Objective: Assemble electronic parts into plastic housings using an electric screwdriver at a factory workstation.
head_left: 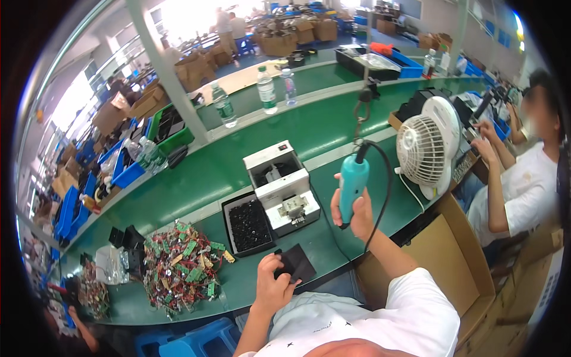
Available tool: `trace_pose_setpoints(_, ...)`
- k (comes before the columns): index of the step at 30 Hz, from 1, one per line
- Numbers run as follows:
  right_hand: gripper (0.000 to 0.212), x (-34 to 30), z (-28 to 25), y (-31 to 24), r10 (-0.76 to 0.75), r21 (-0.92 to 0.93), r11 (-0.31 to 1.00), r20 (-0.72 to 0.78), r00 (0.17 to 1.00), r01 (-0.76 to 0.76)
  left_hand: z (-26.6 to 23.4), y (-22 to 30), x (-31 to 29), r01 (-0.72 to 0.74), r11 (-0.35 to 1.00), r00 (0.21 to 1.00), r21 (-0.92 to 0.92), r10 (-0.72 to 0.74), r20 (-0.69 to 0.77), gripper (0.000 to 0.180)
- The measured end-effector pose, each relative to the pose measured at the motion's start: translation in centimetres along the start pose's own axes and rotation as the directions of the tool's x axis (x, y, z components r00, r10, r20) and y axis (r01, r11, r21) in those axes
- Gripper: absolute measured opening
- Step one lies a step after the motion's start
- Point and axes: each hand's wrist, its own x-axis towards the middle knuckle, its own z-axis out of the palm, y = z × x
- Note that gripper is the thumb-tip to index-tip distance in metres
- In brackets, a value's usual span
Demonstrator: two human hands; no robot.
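Note:
My right hand (355,215) is wrapped round a teal electric screwdriver (354,181), raised over the bench. A metal hook and a black cable run from its top. Close to the bench's front edge, my left hand (274,282) grips a black plastic case (299,263) with bent fingers. The case's inside cannot be made out. Just beyond it stands a white screw feeder machine (291,208). To that machine's left lies a black tray (250,227) full of small dark screws. Farther left is a big heap of green circuit boards with red wires (184,268).
A white fan (423,149) stands at the right, with an open cardboard box (443,256) below. A co-worker in a white shirt (517,190) sits beyond it. Water bottles (266,90) line the far ledge. Black cases (128,241) and a blue stool (196,340) are at left.

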Motion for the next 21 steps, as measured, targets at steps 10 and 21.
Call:
trace_pose_setpoints(10,0.079,0.0,0.4,-0.4,0.004,-0.034,0.999,0.030,1.000,-0.003,-0.8,2.6,2.2,0.114,0.992,0.868,0.049,-0.123,0.481,0.042)
trace_pose_setpoints(21,0.078,-0.5,-0.4,-1.0,0.009,-0.009,1.000,0.018,1.000,-0.009,0.6,1.3,-1.4,-0.147,0.973,0.923,0.178,0.070,0.379,0.050)
